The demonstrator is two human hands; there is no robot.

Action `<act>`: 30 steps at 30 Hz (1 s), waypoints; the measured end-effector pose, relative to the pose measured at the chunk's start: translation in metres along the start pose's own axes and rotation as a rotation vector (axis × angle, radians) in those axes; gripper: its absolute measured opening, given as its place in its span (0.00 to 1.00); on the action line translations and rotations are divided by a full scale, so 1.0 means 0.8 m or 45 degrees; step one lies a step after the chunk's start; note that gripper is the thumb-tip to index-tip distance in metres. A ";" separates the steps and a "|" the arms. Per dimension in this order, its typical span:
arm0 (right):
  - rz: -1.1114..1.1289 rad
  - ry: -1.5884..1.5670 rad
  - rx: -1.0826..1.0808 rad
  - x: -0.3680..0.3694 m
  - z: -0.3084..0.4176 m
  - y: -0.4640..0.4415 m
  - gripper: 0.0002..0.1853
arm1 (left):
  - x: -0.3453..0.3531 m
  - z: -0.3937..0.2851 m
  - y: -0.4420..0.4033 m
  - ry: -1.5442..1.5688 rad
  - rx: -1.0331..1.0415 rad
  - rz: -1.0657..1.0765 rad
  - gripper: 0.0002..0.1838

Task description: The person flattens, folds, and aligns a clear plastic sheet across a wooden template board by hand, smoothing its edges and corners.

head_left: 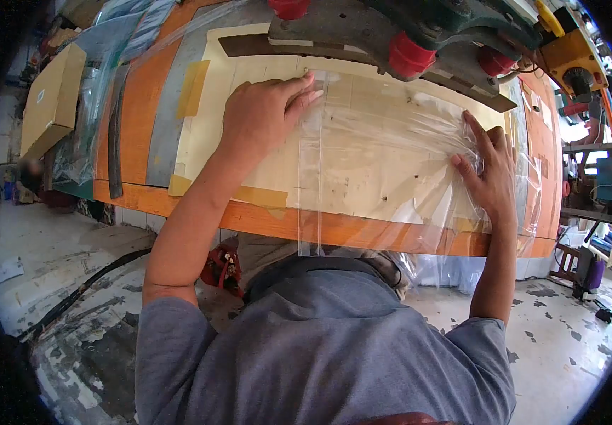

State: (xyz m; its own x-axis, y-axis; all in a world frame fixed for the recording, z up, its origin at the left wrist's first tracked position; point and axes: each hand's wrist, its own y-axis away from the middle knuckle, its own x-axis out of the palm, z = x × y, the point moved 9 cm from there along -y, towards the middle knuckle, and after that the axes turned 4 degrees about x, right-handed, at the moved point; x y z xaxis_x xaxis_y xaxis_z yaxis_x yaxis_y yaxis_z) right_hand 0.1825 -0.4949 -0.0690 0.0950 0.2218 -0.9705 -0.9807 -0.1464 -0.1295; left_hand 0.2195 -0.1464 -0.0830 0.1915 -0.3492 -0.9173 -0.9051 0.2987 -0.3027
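Left hand [262, 113] curls with thumb and forefinger nearly together at the film's [384, 156] far left corner, though I cannot tell whether it pinches it, while the right hand [491, 166] lies with fingers apart on the creased right side. Hanging over the counter's [133, 127] near edge and lying across the yellow sheet [277, 170] towards the press [341, 35], the film looks light, limp and slippery, best held by its corners.

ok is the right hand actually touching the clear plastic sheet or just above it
Touching. The head view shows the right hand spread against the clear plastic sheet, which creases in lines that converge at that hand.
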 end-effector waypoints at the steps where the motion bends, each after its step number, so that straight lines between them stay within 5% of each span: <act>1: -0.006 -0.012 -0.003 0.000 0.000 0.000 0.42 | 0.001 0.001 0.001 0.002 0.001 0.000 0.18; 16: -0.023 -0.052 0.002 -0.001 -0.009 -0.001 0.41 | 0.006 -0.001 0.000 -0.025 0.081 -0.003 0.19; 30: -0.084 -0.021 -0.007 -0.009 -0.010 0.001 0.40 | 0.004 0.002 -0.001 0.052 -0.116 0.173 0.21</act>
State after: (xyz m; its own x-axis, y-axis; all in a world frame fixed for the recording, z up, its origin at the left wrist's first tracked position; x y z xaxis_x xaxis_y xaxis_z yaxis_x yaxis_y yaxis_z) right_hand 0.1826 -0.5046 -0.0641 0.1566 0.2469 -0.9563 -0.9714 -0.1364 -0.1943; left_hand 0.2218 -0.1461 -0.0859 0.0514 -0.3476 -0.9362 -0.9525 0.2646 -0.1506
